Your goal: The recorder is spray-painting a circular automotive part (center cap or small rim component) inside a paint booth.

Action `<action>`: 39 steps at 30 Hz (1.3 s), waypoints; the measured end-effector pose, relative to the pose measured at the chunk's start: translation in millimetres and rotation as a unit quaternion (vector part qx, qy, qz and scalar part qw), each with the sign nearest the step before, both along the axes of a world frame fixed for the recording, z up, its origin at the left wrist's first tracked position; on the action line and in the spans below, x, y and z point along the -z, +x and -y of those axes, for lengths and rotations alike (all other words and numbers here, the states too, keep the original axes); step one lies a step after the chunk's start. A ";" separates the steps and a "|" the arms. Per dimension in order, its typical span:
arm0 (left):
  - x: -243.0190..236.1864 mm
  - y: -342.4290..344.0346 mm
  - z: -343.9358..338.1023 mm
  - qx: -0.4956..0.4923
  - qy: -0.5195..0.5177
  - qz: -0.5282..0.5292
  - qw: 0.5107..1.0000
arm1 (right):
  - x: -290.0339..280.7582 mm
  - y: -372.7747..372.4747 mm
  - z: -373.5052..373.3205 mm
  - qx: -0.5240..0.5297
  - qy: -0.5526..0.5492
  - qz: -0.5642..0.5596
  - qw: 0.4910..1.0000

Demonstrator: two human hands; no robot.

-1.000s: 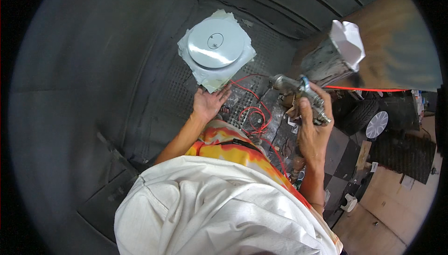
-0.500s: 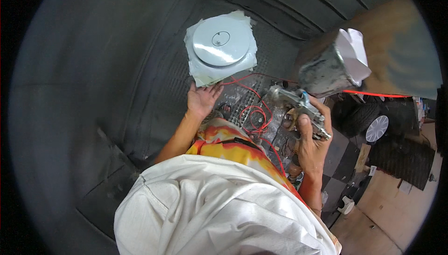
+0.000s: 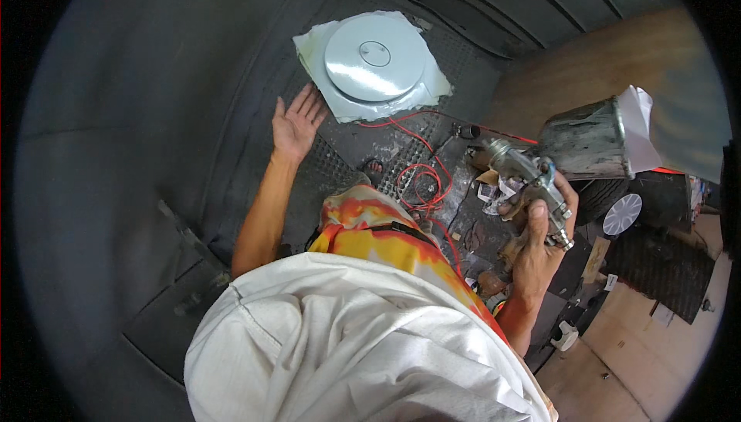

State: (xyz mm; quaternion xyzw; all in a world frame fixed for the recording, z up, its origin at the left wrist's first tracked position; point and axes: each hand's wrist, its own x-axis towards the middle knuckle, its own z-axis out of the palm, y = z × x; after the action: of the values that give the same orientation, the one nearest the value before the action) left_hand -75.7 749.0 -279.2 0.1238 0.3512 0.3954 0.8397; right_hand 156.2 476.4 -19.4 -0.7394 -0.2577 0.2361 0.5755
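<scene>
A glossy pale disc [image 3: 351,75] with a small circle outlined at its centre rests on a square base wrapped in pale masking paper [image 3: 311,45]. At the near left edge of that paper is my left hand [image 3: 297,130], palm up with fingers spread; whether the fingertips touch the paper is unclear. My right hand [image 3: 539,246] grips a metal spray gun [image 3: 532,175] off to the right, its nozzle pointing toward the far left. A paint-smeared metal cup [image 3: 583,143] sits on the gun, tilted, with white paper [image 3: 637,129] sticking out of its mouth.
A red hose [image 3: 426,144] runs across the floor and lies coiled in front of me. Scraps and cans [image 3: 489,283] clutter the floor below my right hand. Farther right are a wheel cover [image 3: 622,214] and a dark ribbed mat [image 3: 671,271]. Dark sheeting [image 3: 154,113] walls the left.
The disc and its papered base appear turned. My left hand has shifted left, from the near edge to the left side. The spray gun has moved right in my right hand, its cup lower.
</scene>
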 end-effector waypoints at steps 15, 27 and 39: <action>26.0 28.3 78.0 0.139 -0.100 0.001 0.985 | 1.2 -8.4 5.3 0.034 -0.024 0.081 0.996; 7.0 47.0 85.1 0.153 -0.125 0.055 0.979 | -2.1 -38.6 -15.4 -0.080 -0.031 -0.024 0.996; -10.9 58.5 80.8 0.039 -0.167 0.147 0.974 | -2.5 -28.2 -21.6 -0.049 -0.037 0.025 0.998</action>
State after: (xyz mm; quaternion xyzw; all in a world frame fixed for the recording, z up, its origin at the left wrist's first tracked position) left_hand -17.2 668.1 -268.2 -0.0644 0.2804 0.3119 0.9055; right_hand 128.0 497.9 -16.9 -0.7523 -0.2988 0.2552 0.5288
